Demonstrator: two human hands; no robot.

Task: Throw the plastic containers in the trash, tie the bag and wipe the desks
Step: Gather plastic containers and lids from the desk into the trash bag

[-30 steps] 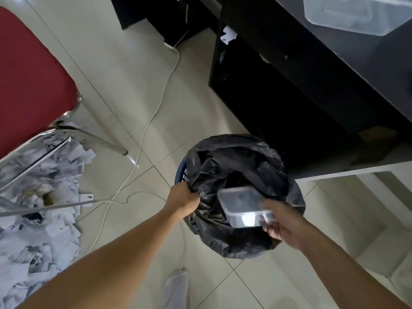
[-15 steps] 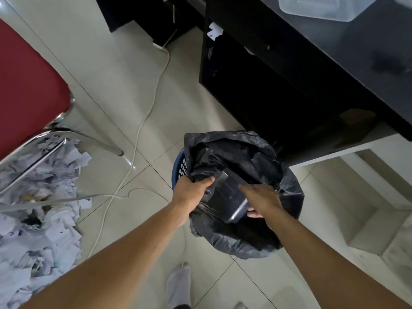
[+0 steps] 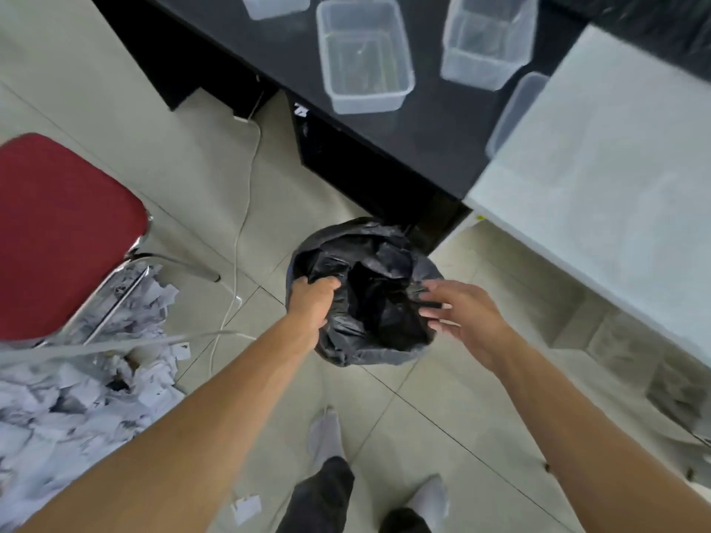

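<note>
A: Entry, bin first. The black trash bag (image 3: 369, 302) lines a bin on the tiled floor (image 3: 442, 398), just off the corner of the dark counter (image 3: 434, 148). Its mouth is open and dark inside; I cannot tell what lies in it.

B: Hands?

A: Left hand (image 3: 313, 302) is clenched on the bag's rim at the left side, fingers hooked over the plastic. Right hand (image 3: 461, 321) is released, fingers spread, at the bag's right edge with the fingertips about touching the rim. It grasps nothing.

B: Containers?

A: On the dark counter, well apart from the bag. One clear plastic container (image 3: 365, 55) sits open side up, near the counter's front. A second container (image 3: 488, 40) stands to its right. A third container (image 3: 277, 3) is cut by the top edge. A fourth container (image 3: 515, 109) lies along the edge of the pale counter (image 3: 615, 167), partly hidden by it.

B: Surroundings?

A: Red chair (image 3: 65, 232) to the left, metal frame. Heap of shredded paper (image 3: 77, 378) under and beside it. White cable (image 3: 242, 225) runs across the floor from under the dark counter toward the paper. The person's socked feet (image 3: 327, 436) stand on the tiles below the bag. Frame somewhat blurred.
</note>
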